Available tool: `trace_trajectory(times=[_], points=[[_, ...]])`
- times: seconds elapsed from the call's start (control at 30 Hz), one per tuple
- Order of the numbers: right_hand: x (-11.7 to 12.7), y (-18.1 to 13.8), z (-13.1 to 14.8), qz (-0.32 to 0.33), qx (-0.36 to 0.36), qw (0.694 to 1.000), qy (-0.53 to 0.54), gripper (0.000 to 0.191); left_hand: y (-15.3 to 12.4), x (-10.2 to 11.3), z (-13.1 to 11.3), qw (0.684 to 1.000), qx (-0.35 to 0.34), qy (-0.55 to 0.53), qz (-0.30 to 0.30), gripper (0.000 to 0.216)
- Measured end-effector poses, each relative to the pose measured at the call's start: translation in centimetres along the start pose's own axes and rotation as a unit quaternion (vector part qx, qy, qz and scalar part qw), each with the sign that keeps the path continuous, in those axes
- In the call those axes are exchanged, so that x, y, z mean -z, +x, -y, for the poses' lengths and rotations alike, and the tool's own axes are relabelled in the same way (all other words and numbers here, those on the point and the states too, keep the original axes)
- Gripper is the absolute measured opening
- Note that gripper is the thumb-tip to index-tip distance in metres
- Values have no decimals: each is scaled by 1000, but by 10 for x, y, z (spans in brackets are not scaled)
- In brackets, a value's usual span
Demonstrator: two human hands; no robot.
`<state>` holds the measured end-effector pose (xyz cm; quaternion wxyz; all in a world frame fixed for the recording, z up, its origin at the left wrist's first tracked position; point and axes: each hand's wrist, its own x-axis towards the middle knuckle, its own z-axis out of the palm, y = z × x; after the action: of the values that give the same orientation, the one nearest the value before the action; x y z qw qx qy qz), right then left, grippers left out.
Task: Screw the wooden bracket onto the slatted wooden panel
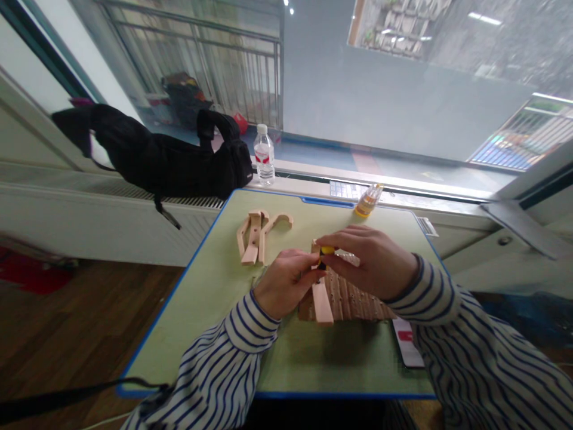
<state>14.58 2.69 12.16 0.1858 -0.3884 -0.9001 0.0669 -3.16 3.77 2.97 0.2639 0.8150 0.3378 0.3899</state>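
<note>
My left hand [285, 285] and my right hand [371, 263] meet over a slatted wooden assembly [344, 301] lying on the green table [215, 310]. Both hands have their fingers pinched round a small yellow and black tool [325, 253] held upright against the wood. A clear plastic bit [348, 257] shows under the right fingers. One loose slat [322, 301] of the assembly sticks out toward me below the left hand. Both arms wear striped sleeves.
Curved wooden parts [257, 234] lie at the table's far left. A small amber bottle [367, 200] stands at the far edge. A phone [407, 341] lies by my right forearm. A water bottle [264, 154] and a black bag [165, 156] rest on the window sill.
</note>
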Motion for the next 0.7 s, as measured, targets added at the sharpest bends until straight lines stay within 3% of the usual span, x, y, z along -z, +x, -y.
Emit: trace_trajectory(times=[0.43,0.7], points=[[-3,-2,-3,-22,-20,999,-23,20,5,4,-1,997,-32,10,64,20],[-16,-4,4,-88,-62,994,0,22,6,5,1,995,-9,-49,85,19]])
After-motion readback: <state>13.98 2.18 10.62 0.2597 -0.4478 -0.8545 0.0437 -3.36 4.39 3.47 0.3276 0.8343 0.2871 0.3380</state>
